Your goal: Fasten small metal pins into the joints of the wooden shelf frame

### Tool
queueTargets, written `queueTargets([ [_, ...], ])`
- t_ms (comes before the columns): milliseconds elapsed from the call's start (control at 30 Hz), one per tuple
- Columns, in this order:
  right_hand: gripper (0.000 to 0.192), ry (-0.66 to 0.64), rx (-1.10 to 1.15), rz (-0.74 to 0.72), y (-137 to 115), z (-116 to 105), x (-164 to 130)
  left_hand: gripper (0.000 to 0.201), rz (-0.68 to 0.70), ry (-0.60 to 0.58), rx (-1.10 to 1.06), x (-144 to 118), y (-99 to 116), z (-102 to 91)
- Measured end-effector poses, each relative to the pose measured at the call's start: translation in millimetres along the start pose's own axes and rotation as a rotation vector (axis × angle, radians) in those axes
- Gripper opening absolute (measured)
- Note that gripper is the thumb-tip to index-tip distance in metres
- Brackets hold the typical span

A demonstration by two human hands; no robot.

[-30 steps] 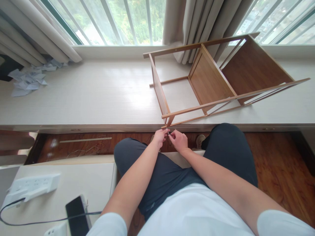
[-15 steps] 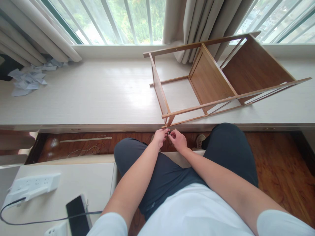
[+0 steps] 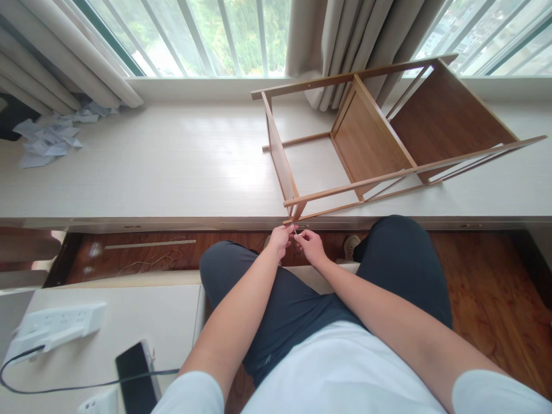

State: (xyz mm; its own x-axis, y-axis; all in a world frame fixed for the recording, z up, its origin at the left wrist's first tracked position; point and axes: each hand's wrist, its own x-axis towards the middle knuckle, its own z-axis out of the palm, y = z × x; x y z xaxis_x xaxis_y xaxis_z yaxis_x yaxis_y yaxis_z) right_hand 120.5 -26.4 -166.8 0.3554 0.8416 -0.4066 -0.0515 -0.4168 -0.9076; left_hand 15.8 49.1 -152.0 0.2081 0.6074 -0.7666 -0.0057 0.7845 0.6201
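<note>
A brown wooden rack frame (image 3: 375,138) with panel shelves lies on its side on the white window ledge. Its near left corner juts just past the ledge's front edge. Right below that corner, my left hand (image 3: 281,240) is closed, fingertips pinched together by the wood; what they grip is too small to make out. Close beside it, my right hand (image 3: 311,247) pinches a thin, light-coloured rod (image 3: 295,230), which points up toward the corner. The rod's exact kind and its far end cannot be made out.
The ledge (image 3: 194,155) spans the view below barred windows and curtains. Crumpled paper (image 3: 49,141) lies at its left. A white cabinet top (image 3: 168,310) at lower left carries a power strip (image 3: 64,325), phone (image 3: 137,376) and black cable. String and a pale strip (image 3: 150,244) lie on the floor.
The fingers of my right hand have shifted slightly around the thin rod. My left hand and the wooden rack frame stay in place.
</note>
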Motion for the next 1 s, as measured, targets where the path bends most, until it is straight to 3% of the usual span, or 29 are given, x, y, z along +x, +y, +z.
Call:
queueTargets([
  [267,0.034,0.029,-0.177,-0.060,2,1,1,0.018,0.015,-0.005,-0.005,1,-1,-0.3],
  [500,0.036,-0.067,0.090,0.021,3,2,2,0.021,0.024,-0.003,-0.008,3,-3,-1.5],
  [767,0.032,-0.130,0.455,0.330,-6,5,0,0.025,0.050,-0.017,-0.006,4,-4,-2.1],
  [867,0.029,-0.163,0.467,0.367,-9,4,-2,0.025,0.048,-0.019,-0.012,3,-3,-2.1],
  [1000,0.033,-0.125,0.398,0.307,-5,6,-1,0.024,0.056,-0.004,0.015,1,-1,-1.5],
])
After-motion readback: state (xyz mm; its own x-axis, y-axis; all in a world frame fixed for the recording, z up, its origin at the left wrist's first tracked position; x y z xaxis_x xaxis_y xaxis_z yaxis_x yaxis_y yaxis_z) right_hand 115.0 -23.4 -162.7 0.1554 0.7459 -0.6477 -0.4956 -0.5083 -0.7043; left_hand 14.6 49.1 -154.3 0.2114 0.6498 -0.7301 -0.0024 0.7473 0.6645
